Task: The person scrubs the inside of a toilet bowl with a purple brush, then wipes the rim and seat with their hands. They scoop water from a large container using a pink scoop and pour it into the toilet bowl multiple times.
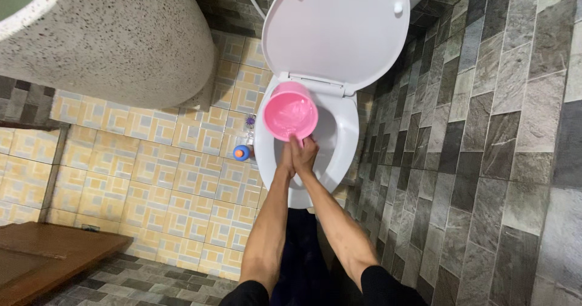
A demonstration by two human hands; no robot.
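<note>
From the head camera, both hands meet over a white ceramic toilet bowl (339, 154), whose white plastic lid (336, 27) stands raised beyond the fingers. The left hand (286, 159) and the right hand (305, 154) press together side by side, fingers closed around the handle of a round pink plastic dipper (290, 113). The dipper sits just past the fingertips, above the bowl's near-left rim, its mouth facing the camera with water inside. To the left of the fingers, on the yellow patterned tile floor (151, 172), stands a small blue bottle with an orange cap (241, 152). Further left bulges a speckled grey stone basin (115, 39). Right of the fingers rises a grey stone-tile wall (485, 148).
</note>
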